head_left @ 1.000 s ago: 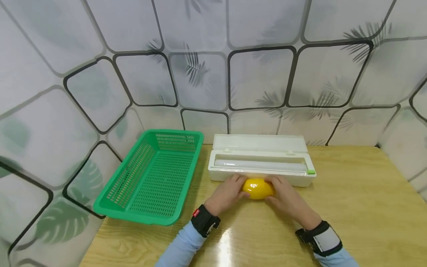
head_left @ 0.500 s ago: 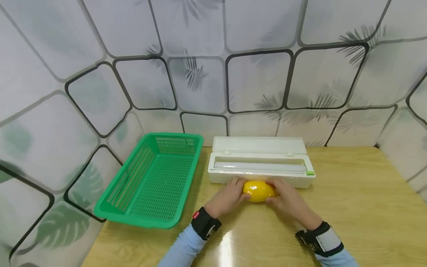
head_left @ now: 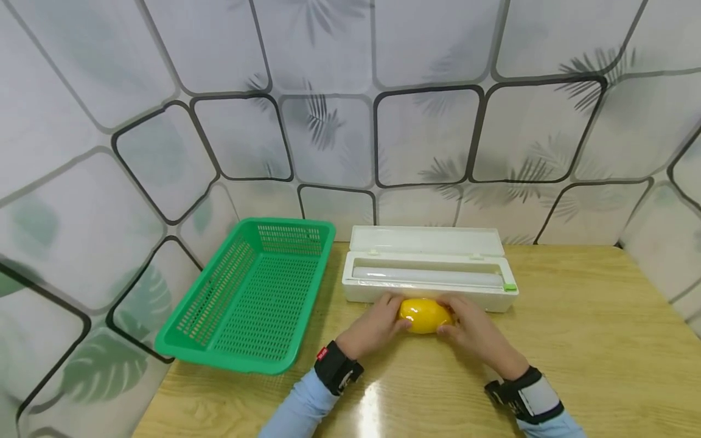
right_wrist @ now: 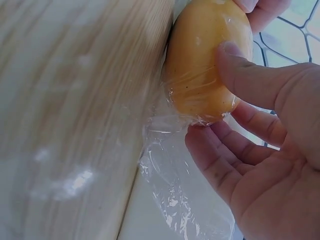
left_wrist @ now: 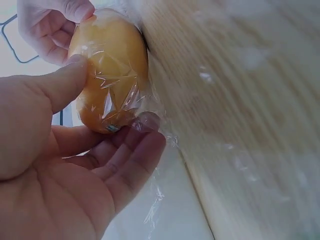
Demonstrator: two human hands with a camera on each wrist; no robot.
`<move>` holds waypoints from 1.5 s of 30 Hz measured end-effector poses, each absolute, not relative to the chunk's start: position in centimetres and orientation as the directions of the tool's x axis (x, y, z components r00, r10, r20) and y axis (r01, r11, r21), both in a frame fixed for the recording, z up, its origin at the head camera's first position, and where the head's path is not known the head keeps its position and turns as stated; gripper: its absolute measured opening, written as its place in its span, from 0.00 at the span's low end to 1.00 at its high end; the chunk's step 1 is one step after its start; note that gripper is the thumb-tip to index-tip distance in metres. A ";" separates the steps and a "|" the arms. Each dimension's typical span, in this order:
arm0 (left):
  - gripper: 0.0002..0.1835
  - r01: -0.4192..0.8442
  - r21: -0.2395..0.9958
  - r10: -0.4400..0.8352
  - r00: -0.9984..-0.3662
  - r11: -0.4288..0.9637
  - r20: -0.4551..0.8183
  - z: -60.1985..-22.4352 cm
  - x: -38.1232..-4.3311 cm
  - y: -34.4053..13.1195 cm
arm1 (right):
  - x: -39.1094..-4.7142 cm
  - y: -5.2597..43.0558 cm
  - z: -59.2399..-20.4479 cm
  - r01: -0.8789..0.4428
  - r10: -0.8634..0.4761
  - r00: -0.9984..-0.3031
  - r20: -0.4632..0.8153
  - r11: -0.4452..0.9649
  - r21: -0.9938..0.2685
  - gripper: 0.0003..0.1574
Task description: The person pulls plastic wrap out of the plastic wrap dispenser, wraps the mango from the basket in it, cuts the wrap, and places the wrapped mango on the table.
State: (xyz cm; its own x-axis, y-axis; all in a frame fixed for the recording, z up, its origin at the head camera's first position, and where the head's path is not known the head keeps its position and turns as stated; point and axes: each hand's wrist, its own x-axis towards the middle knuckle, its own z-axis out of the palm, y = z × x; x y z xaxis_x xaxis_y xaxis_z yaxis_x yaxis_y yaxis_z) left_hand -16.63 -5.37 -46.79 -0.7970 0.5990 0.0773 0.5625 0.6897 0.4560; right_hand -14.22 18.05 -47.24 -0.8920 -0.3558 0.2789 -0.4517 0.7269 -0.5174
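Observation:
A smooth yellow mango lies on its side on the table, just in front of the white cling film box. Clear cling film covers the mango in creases, and in the right wrist view a loose film end trails off it. My left hand grips the mango's left end, thumb on the near side and fingers at the far side. At the other end, my right hand holds it the same way, its thumb pressed on the skin through the film.
The box's lid stands raised at the back, and a film roll lies inside. A green slider sits at the box's right end. To the left is a green plastic basket. Behind the wooden table hangs a patterned wall covering.
The whole scene sits slightly lower in the head view. Both hands keep their hold on the mango in front of the box.

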 end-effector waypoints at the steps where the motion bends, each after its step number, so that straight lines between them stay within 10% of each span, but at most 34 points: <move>1: 0.27 0.556 0.472 0.593 -0.801 0.684 0.083 -46.8 -16.7 -5.3 | -14.2 18.1 -47.2 -0.459 -0.359 -0.888 0.286 0.726 -0.512 0.30; 45: 0.25 0.591 0.366 0.604 -0.792 0.719 0.094 -46.5 -16.8 -5.2 | -14.4 18.3 -47.0 -0.369 -0.307 -0.928 0.210 0.683 -0.631 0.27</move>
